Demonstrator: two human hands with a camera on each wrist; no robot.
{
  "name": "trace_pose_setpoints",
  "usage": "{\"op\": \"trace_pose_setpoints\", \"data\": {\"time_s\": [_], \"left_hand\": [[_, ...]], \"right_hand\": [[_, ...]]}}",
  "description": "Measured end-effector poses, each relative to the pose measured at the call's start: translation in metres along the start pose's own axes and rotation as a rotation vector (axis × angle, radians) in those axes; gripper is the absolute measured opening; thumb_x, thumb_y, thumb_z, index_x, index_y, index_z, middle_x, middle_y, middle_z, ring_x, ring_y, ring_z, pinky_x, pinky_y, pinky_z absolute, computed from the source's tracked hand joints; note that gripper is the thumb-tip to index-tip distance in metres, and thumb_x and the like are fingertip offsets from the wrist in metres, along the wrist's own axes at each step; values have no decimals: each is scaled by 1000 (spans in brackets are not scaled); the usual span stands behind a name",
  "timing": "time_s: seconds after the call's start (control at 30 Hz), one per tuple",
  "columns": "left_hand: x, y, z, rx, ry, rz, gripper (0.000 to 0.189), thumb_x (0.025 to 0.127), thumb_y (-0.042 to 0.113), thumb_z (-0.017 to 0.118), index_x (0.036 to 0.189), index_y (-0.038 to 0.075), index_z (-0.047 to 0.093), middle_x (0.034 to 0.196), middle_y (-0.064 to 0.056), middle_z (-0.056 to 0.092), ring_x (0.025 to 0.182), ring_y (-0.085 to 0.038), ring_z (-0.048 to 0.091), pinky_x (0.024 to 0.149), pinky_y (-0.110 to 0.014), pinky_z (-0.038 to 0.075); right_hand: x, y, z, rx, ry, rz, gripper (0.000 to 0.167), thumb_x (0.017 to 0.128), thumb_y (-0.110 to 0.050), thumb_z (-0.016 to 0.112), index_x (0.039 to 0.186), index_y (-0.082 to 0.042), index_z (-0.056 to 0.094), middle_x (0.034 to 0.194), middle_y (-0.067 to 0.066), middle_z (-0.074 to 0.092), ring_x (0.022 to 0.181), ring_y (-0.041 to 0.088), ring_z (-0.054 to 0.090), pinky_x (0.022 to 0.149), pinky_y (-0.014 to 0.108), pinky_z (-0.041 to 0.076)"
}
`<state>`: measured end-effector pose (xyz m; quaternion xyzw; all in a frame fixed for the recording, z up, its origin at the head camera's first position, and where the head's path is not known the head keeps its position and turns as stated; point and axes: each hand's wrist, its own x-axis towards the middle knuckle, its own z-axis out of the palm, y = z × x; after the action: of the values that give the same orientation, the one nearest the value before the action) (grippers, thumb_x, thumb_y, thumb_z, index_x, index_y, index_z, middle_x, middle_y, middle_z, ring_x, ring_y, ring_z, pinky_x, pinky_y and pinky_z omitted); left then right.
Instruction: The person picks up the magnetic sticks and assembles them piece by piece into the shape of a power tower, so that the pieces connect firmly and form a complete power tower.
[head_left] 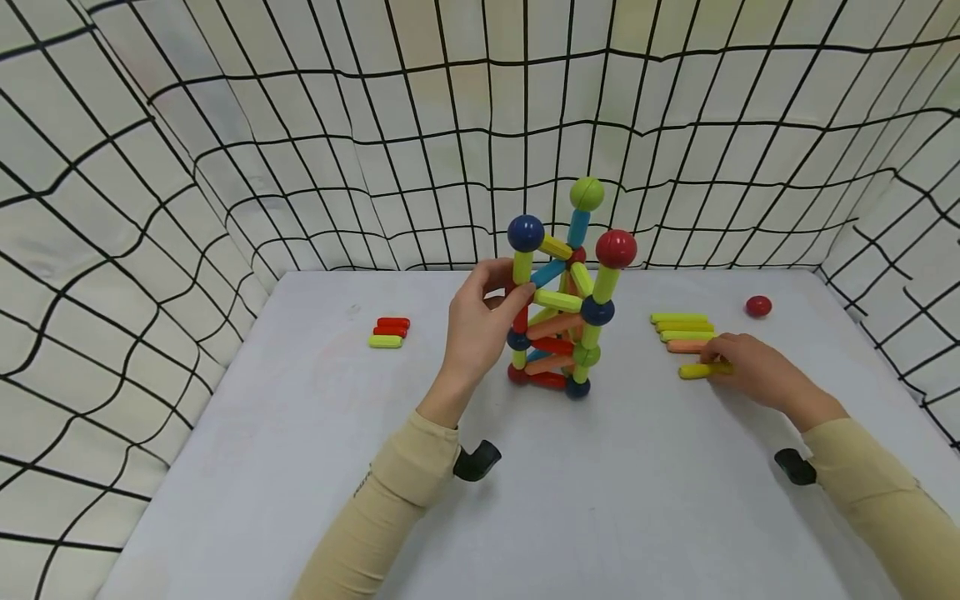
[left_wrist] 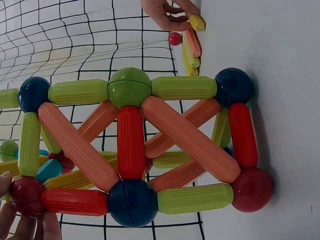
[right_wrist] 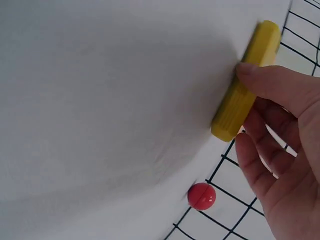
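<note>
A tower of coloured rods and balls [head_left: 557, 302] stands upright on the white table. My left hand [head_left: 483, 312] holds its left side high up, with fingertips around a red ball [left_wrist: 27, 196] in the left wrist view. Blue, green and red balls form its corners, and orange rods run diagonally between them. At the right, my right hand [head_left: 757, 375] pinches a yellow rod [right_wrist: 247, 82] between thumb and fingers. In the head view that yellow rod lies just in front of a row of yellow, lime and orange rods [head_left: 682, 327].
Behind the row of rods lies a loose red ball [head_left: 758, 306]. Two red rods [head_left: 392, 327] and a short lime rod [head_left: 386, 342] lie left of the tower. White walls with a black grid [head_left: 420, 150] surround the table's back and sides.
</note>
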<state>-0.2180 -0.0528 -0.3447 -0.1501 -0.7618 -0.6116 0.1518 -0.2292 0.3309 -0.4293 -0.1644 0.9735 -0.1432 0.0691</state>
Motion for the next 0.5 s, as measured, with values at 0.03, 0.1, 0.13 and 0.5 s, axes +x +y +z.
{"op": "trace_pose_setpoints", "data": {"time_s": [0.03, 0.1, 0.13, 0.5], "left_hand": [[0, 0, 0, 2, -1, 0, 32, 95, 14, 65, 123, 3, 57, 116, -8, 62, 105, -16, 59, 88, -28, 53], [0, 0, 0, 7, -3, -1, 32, 95, 14, 65, 124, 3, 57, 116, -7, 62, 106, -16, 59, 88, -28, 53], [0, 0, 0, 11, -4, 0, 32, 95, 14, 65, 124, 3, 57, 116, -7, 62, 106, -16, 59, 88, -28, 53], [0, 2, -1, 23, -8, -11, 37, 94, 16, 66, 127, 6, 52, 117, -6, 61, 107, -16, 58, 90, -29, 52]], "right_hand": [[0, -1, 1, -18, -6, -2, 24, 85, -3, 72, 108, 0, 67, 103, 14, 64, 99, 35, 55, 90, 57, 48], [0, -5, 2, -34, -9, -12, 25, 86, -5, 72, 109, 0, 67, 101, 12, 65, 96, 33, 56, 87, 55, 49], [0, -7, 2, -30, 1, -24, 27, 87, -7, 72, 112, 0, 66, 101, 12, 65, 95, 32, 57, 87, 54, 50], [10, -66, -30, 365, 206, -19, 48, 98, -34, 60, 138, -10, 50, 115, 14, 64, 105, 30, 62, 81, 18, 51]]}}
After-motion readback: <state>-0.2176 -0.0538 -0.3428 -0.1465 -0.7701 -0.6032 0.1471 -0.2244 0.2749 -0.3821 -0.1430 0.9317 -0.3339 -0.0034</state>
